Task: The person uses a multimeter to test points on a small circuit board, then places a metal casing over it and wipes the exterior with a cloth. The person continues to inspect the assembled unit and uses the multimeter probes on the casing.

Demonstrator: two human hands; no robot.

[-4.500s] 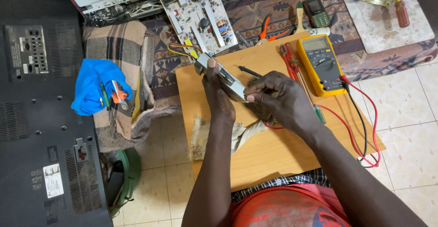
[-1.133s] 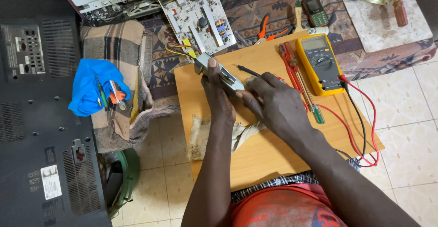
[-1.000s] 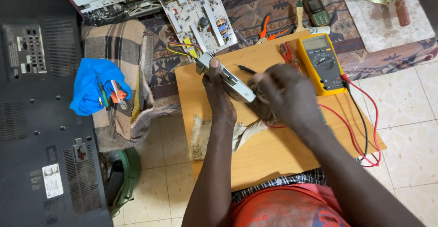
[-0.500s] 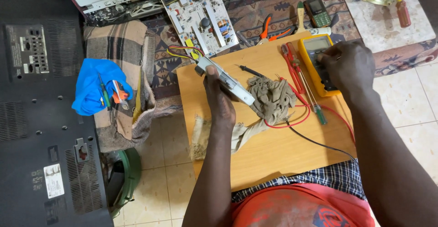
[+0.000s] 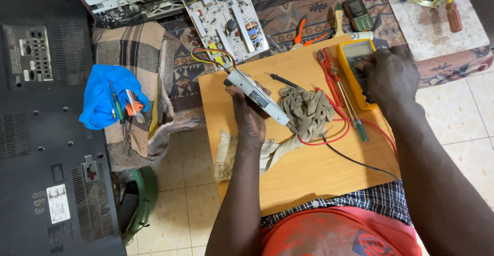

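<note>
Tiled floor, patterned rug, wooden worktop (image 5: pixel 309 184) across the person's lap: electronics repair spread.

Head view: left hand (image 5: pixel 249 114) closed around a narrow metal module (image 5: pixel 257 95), lifted clear of the worktop, wires trailing toward the circuit board (image 5: pixel 224 9). Right hand (image 5: pixel 388 73) rests on the yellow multimeter (image 5: pixel 355 65), fingers curled, grip unclear. Rag (image 5: pixel 309 109), probe (image 5: pixel 283 80) and red leads (image 5: pixel 334 132) lie between, within reach.

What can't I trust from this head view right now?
- Yellow meter: the right hand covers its dial, so the setting is hidden; the screen is too small to read.
- Narrow grey board: the left hand hides its underside.
- Black lead: its end runs under the right arm.
</note>
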